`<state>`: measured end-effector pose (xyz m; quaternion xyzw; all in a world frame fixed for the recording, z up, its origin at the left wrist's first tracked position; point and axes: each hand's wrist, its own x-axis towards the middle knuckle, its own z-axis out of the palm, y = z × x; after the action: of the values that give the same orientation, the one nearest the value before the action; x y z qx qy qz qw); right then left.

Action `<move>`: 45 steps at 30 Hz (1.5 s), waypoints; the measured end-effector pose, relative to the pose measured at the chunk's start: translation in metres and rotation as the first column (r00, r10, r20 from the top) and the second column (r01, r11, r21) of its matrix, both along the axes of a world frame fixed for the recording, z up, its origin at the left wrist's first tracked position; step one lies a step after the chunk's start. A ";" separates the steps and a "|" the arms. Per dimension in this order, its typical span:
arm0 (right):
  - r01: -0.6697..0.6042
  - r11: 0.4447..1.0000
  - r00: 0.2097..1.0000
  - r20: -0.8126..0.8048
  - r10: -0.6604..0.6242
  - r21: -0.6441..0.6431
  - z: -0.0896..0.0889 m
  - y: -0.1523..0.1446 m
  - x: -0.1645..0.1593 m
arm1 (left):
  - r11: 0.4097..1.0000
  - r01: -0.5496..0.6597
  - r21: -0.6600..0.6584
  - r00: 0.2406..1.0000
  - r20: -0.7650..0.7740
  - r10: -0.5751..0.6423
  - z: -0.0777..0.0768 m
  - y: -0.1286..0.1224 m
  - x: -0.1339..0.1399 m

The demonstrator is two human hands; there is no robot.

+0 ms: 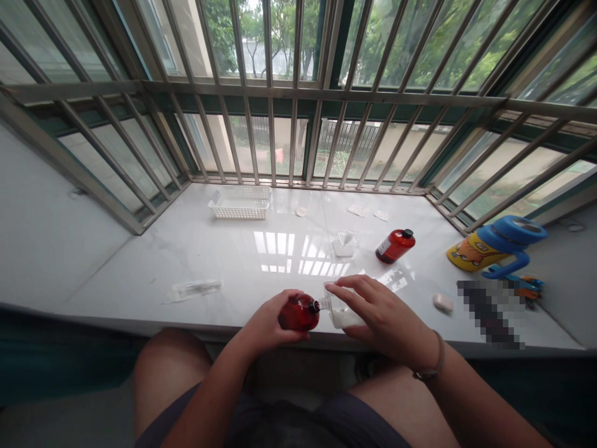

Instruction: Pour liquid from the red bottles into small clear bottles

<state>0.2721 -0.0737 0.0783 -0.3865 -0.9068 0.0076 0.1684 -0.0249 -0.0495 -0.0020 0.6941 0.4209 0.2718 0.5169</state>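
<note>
My left hand (273, 317) is wrapped round a dark red bottle (298, 313), tipped so that its uncapped neck points right. My right hand (373, 305) grips a clear, square-sided glass bottle (342, 314) from above and the side. The glass bottle lies tilted with its narrow neck toward the red bottle's mouth. The two necks meet or nearly meet; I cannot tell whether they touch. Some whitish or clear content shows inside the glass bottle. Both are held over the counter's front edge.
On the white counter (140, 267) stand a white basket (240, 212), a small clear square container (345, 247), a black-capped red bottle (395, 247) and a blue-yellow water bottle (482, 247). A plastic wrapper (194, 290) and a small pale lump (443, 303) lie nearer. Window bars (298, 93) rise behind.
</note>
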 end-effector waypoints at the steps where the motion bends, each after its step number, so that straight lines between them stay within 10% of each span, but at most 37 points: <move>1: -0.003 1.000 1.000 -0.001 0.003 0.002 0.000 0.000 0.000 | 1.000 0.000 0.001 1.000 -0.002 0.000 0.000 0.000 0.000; 45: -0.053 0.998 0.994 0.096 0.049 0.042 0.016 0.005 -0.006 | 1.000 -0.009 0.014 1.000 0.021 0.009 -0.004 0.000 -0.001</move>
<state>0.2664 -0.0686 0.0946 -0.3593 -0.9233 -0.0267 0.1332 -0.0256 -0.0490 -0.0062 0.6930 0.4166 0.2845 0.5150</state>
